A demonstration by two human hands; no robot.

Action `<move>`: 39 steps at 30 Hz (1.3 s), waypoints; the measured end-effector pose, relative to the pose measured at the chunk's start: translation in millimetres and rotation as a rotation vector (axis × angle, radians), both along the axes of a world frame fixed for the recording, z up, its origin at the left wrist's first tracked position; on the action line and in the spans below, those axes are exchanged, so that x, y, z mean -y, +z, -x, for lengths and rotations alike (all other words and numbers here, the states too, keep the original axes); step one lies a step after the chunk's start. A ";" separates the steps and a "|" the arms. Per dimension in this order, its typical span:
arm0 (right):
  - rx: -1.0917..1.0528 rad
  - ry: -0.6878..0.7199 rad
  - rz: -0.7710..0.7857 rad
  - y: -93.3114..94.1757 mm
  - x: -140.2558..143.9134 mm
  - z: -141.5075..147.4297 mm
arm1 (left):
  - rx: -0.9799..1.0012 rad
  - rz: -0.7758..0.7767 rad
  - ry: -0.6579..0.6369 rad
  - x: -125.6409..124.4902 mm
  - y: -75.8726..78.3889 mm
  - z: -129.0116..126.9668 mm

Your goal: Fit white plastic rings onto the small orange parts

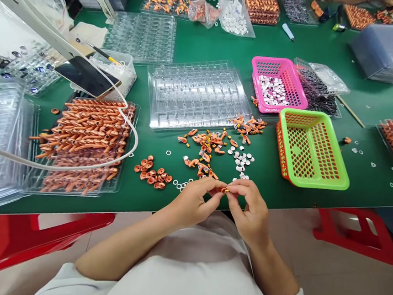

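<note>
Both hands meet at the table's front edge over one small orange-and-yellow plastic part [225, 190]. My left hand [200, 200] pinches it from the left between thumb and fingers. From the other side, my right hand [250, 209] pinches the same piece; the fingertips hide most of it. Just beyond the hands lies a loose heap of curved orange parts with yellow bits [208, 144]. White round caps [242, 160] are scattered right of that heap. Copper-coloured cups [153, 173] lie to the left, with thin white rings [182, 184] near my left hand.
A lime-green basket [343, 178] nested in an orange one stands right, a pink basket [301, 104] of white pieces behind it. A clear moulded tray [154, 116] lies mid-table. Left are trays of orange tubes [91, 133], a phone [85, 77] and a white cable [137, 142]. Red stools [347, 229] flank me.
</note>
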State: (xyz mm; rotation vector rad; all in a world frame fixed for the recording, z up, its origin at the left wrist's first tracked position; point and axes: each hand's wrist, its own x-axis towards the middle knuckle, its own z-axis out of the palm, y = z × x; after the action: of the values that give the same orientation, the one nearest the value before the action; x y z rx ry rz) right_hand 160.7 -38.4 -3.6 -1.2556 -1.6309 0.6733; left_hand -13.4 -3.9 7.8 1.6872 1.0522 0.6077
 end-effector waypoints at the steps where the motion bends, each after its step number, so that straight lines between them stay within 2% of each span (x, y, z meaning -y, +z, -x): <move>1: 0.029 -0.001 -0.014 0.0 -1.0 -0.4 | -0.008 0.005 -0.006 -0.2 0.3 0.1; 5: 0.110 0.050 -0.040 -1.0 -3.5 -2.6 | -0.067 -0.001 -0.040 -2.7 4.8 2.2; 11: 0.170 0.044 -0.063 -3.5 -2.7 -1.6 | -0.140 -0.130 -0.057 -5.9 11.2 2.8; 19: 0.139 0.020 0.010 -2.7 -0.8 -1.3 | -0.129 -0.237 -0.025 -10.6 7.1 2.3; 22: -0.015 0.024 0.161 1.8 -1.8 -1.8 | -0.077 -0.143 0.027 -11.6 5.0 0.7; 25: -0.174 0.032 0.309 5.9 -3.2 -1.3 | 0.061 0.064 0.092 -10.9 1.5 -2.8; 28: -0.169 0.013 0.289 6.8 -3.7 0.6 | 0.210 0.235 0.156 -9.1 -3.1 -6.7; 31: -0.142 -0.006 0.224 4.8 -2.3 2.2 | 0.333 0.346 0.196 -7.6 -5.4 -9.9; 33: -0.193 -0.022 0.242 2.8 -0.4 2.4 | 0.401 0.415 0.203 -7.3 -5.0 -11.5; 39: -0.322 -0.091 0.331 -2.6 3.6 1.4 | 0.471 0.466 0.204 -6.7 -6.2 -13.5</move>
State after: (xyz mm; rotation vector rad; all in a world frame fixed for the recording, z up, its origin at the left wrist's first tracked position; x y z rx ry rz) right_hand 159.3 -42.1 -6.2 -1.3628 -1.2232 1.0607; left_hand 0.1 2.8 1.6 0.9770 0.9334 0.7752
